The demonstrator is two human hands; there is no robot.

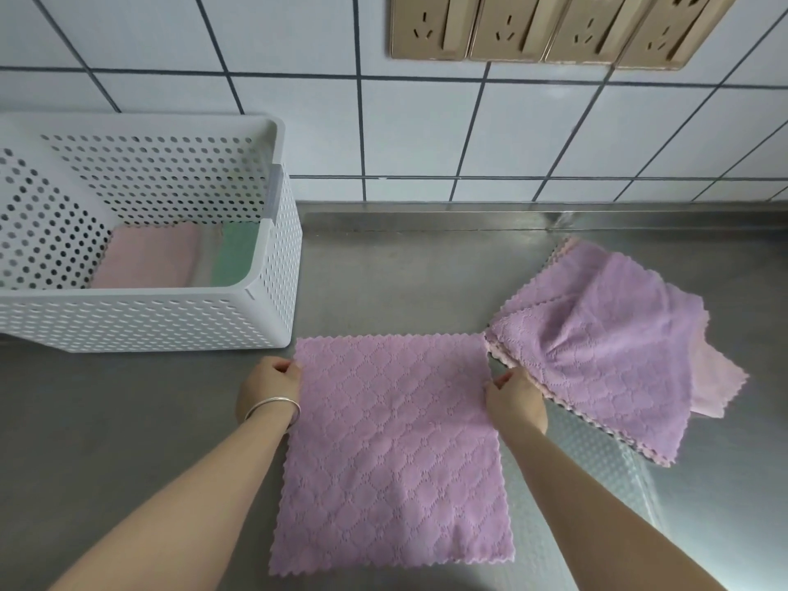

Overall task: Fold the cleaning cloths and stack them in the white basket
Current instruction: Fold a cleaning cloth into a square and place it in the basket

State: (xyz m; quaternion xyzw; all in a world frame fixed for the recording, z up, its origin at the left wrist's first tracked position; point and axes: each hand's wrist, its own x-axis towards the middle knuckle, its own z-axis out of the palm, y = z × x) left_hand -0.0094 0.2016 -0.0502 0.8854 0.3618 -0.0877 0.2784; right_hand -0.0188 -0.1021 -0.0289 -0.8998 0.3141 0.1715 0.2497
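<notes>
Steel counter [405, 270], tiled wall behind. Purple cloth [392, 454] flat at centre; left hand [268, 388] and right hand [516, 398] pinch its side edges. Basket [281, 266] upper left, 2 folded cloths [149, 260] inside. Cloth pile [614, 343] right.

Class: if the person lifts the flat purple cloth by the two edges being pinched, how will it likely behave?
The purple cloth would probably sag between the left hand and right hand; the pile of cloths drapes in soft folds. It looks thin, so likely light. Its textured weave suggests little slipping.

Basket [273, 292] left; cloth pile [605, 334] right
</notes>
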